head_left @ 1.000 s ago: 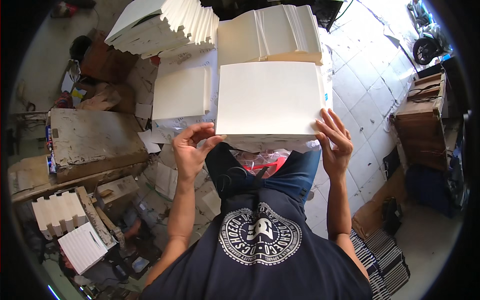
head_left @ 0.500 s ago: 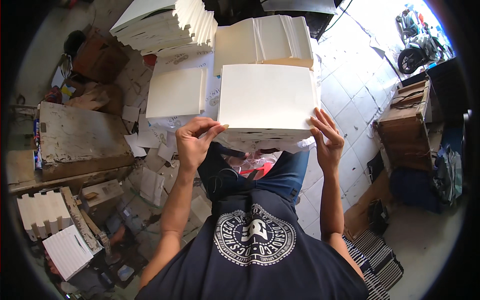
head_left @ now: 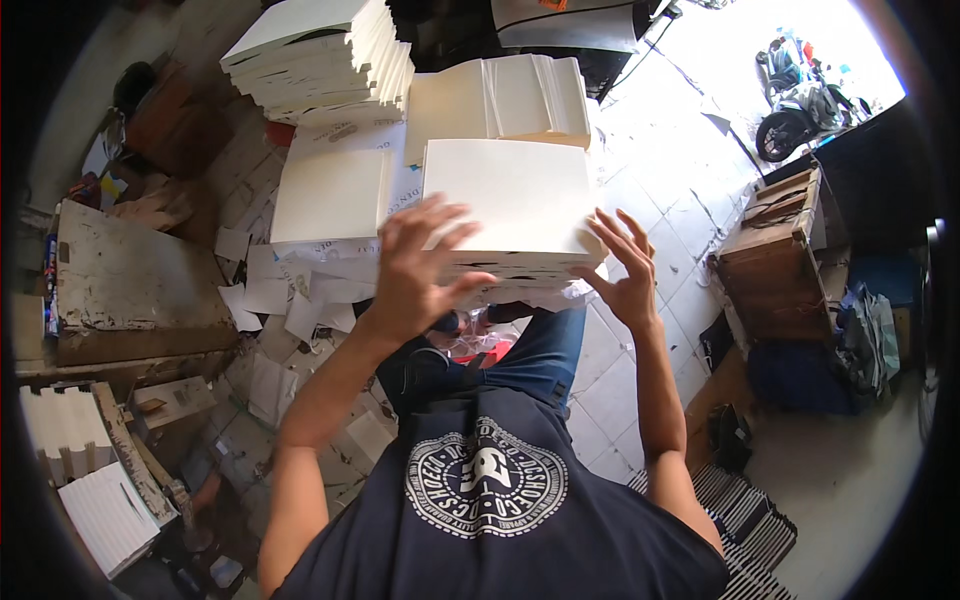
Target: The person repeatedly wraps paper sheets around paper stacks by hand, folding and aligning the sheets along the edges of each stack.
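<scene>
White paper stack: apparently being held flat by its own weight; left hand and right hand are flanking its near corners, fingers parted, gripping nothing.

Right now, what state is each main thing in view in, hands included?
Front paper stack: lying flat
Left hand: open, fingers spread, blurred
Right hand: open at the stack's near right corner, contact unclear
Left paper stack: lying flat
Rear middle paper stack: lying, top ridged
Tall rear-left paper stack: piled, right side stepped
Motorbike: standing upright
</scene>
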Motion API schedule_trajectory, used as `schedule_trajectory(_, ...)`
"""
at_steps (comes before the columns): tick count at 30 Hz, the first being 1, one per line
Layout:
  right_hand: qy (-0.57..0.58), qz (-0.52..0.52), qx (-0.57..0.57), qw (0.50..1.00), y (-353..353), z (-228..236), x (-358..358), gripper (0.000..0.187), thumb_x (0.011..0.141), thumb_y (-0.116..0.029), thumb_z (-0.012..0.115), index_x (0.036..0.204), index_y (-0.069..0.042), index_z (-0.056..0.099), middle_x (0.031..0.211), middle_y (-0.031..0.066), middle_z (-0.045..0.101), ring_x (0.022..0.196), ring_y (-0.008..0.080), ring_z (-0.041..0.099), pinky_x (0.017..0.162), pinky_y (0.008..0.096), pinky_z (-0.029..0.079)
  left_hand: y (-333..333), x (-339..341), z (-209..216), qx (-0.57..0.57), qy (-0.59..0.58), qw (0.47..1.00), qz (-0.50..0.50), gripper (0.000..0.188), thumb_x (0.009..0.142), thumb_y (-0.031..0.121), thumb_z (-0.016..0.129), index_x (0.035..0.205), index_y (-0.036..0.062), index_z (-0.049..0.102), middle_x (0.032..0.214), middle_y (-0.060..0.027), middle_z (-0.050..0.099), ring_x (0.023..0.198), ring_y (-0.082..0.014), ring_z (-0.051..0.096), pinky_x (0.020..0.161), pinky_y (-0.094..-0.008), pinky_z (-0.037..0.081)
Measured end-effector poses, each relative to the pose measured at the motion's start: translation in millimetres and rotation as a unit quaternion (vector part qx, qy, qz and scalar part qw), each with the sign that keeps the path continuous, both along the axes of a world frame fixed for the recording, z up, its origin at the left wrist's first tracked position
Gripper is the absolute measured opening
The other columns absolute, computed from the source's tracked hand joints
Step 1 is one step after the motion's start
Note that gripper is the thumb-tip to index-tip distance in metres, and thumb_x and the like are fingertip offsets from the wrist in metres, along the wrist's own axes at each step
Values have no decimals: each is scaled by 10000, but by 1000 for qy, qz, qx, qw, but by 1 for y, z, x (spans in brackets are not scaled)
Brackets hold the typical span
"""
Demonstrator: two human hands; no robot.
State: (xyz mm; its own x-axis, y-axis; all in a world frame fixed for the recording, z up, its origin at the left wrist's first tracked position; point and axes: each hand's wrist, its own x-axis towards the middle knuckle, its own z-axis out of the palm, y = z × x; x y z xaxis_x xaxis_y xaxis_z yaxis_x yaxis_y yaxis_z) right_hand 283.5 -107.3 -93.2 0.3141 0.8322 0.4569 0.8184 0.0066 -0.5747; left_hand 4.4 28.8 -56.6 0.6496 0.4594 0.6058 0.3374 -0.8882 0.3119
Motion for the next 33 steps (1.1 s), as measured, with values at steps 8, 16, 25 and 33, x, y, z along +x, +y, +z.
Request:
schedule_trajectory(8,-165,117,53,978,1,36,-6,412,680,-163,866,1076,-136,758,1138,-6,741,1140,241,602,980,387,389,-18,75,-17,35,38,990,-129,431,861,235,702,1235,29,643,1194,-138,688,1173,-256,639,1059,-425,455)
schedule_trajectory(16,-183,164,128,961,-11,128,-19,316,661,-163,868,954,-88,778,849,27,771,845,201,634,785,354,444,15,-32,33,18,-10,996,-88,290,852,147,719,1101,5,681,1071,-129,729,1061,-265,702,939,-394,551)
schedule_trajectory(25,-203,370,183,888,93,192,-106,338,736,-299,828,927,-29,757,775,64,756,808,251,644,689,365,436,12,-99,137,-32,66,997,24,373,768,153,798,1103,25,695,1098,-150,720,1090,-320,680,925,-426,553)
schedule_trajectory(33,-4,122,116,986,149,150,-31,234,894,-76,717,1125,-41,723,1023,91,751,979,177,677,856,340,501,101,-162,71,-51,5,994,93,457,779,-21,722,1225,67,675,1184,-145,700,1113,-310,675,907,-389,560)
